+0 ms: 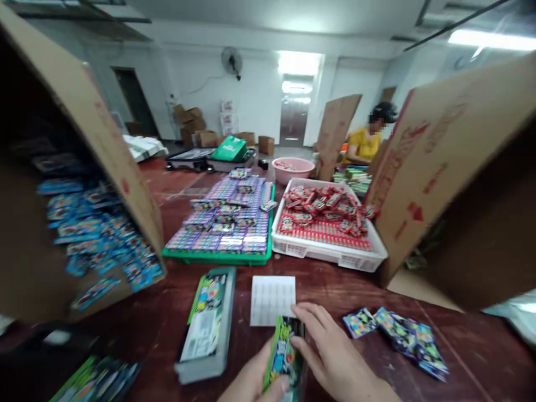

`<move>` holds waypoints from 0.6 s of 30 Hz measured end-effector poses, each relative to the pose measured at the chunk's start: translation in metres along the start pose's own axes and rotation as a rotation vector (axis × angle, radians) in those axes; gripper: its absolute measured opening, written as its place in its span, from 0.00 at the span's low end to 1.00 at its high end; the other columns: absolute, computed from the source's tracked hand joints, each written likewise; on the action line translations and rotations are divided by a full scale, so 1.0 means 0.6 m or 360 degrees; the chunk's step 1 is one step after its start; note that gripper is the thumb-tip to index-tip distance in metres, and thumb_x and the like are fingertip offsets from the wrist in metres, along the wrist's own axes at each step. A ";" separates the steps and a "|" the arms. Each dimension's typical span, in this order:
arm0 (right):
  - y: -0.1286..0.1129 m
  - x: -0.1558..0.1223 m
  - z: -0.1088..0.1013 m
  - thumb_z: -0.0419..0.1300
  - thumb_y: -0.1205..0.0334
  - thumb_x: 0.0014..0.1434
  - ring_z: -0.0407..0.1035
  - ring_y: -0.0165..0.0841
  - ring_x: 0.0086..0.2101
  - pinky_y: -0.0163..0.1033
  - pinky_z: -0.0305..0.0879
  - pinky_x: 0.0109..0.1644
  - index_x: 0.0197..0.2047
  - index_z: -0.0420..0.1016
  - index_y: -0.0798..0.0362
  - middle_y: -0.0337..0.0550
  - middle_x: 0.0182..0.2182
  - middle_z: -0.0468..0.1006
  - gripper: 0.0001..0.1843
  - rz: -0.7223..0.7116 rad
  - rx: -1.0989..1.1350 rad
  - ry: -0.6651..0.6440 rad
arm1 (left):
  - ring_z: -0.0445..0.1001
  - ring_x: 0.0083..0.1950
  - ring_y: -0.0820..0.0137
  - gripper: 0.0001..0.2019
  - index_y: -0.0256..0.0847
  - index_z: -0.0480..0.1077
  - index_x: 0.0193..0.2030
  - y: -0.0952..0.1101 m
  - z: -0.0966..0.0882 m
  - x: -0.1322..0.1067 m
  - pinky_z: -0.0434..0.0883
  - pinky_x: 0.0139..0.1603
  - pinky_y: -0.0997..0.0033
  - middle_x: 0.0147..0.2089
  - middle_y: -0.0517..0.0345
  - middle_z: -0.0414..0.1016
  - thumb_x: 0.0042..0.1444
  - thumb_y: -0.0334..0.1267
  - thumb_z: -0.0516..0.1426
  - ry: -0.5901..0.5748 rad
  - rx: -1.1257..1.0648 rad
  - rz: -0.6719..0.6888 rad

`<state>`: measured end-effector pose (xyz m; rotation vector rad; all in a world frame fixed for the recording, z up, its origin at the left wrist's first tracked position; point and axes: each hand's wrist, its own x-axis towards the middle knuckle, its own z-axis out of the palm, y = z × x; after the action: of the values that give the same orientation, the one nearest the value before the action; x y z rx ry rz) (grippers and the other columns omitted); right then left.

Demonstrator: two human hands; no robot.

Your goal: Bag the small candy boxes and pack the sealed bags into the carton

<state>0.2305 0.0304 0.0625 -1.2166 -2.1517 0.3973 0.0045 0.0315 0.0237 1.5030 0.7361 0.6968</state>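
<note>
At the bottom centre both my hands hold a small green printed box (283,353) that stands tilted on the dark red table (343,290). My left hand (255,382) grips its lower side with the thumb on the front. My right hand (330,349) has its fingers curled over the box's top edge. A white slip of paper (272,298) lies just beyond the box. A closed green-and-grey pack (207,324) lies to the left. Several small blue packets (397,335) are scattered to the right.
A tilted carton (79,184) on the left spills blue packets. Another big carton (456,184) stands on the right. Ahead are a green tray (221,257) of purple packets, a white basket (330,251) of red packets and a pink bowl (293,167). A person in yellow (366,142) sits at the far end.
</note>
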 end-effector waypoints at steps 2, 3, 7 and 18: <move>0.014 -0.003 -0.022 0.58 0.64 0.66 0.73 0.38 0.52 0.43 0.73 0.56 0.59 0.71 0.46 0.47 0.51 0.77 0.18 0.0138 0.0066 -0.0113 | 0.61 0.71 0.50 0.35 0.46 0.47 0.76 -0.001 0.009 0.019 0.55 0.73 0.48 0.73 0.49 0.60 0.67 0.52 0.53 -0.0291 0.0033 0.0094; 0.016 -0.005 -0.030 0.57 0.65 0.67 0.73 0.37 0.49 0.42 0.73 0.55 0.56 0.73 0.46 0.46 0.49 0.77 0.15 0.0164 0.0095 -0.0175 | 0.60 0.72 0.51 0.36 0.45 0.44 0.77 0.004 0.012 0.025 0.55 0.73 0.49 0.74 0.49 0.58 0.67 0.52 0.52 -0.0359 0.0052 0.0112; 0.012 -0.012 -0.049 0.58 0.64 0.67 0.72 0.34 0.43 0.38 0.70 0.47 0.41 0.73 0.48 0.42 0.40 0.76 0.03 0.0112 0.0278 -0.0341 | 0.64 0.70 0.54 0.34 0.47 0.43 0.77 0.043 0.020 0.023 0.58 0.71 0.55 0.72 0.50 0.61 0.68 0.46 0.51 -0.0277 0.0301 0.0096; 0.023 -0.009 -0.068 0.61 0.62 0.64 0.70 0.31 0.32 0.34 0.64 0.35 0.34 0.70 0.50 0.37 0.33 0.75 0.06 0.0203 0.0226 -0.0616 | 0.77 0.54 0.61 0.32 0.50 0.59 0.71 0.086 0.037 -0.009 0.70 0.58 0.66 0.58 0.59 0.77 0.58 0.34 0.57 -0.0257 0.0529 -0.0188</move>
<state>0.2682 0.0315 0.0839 -1.2811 -2.3196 0.8883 0.0210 0.0117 0.0737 1.7774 0.8376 0.3694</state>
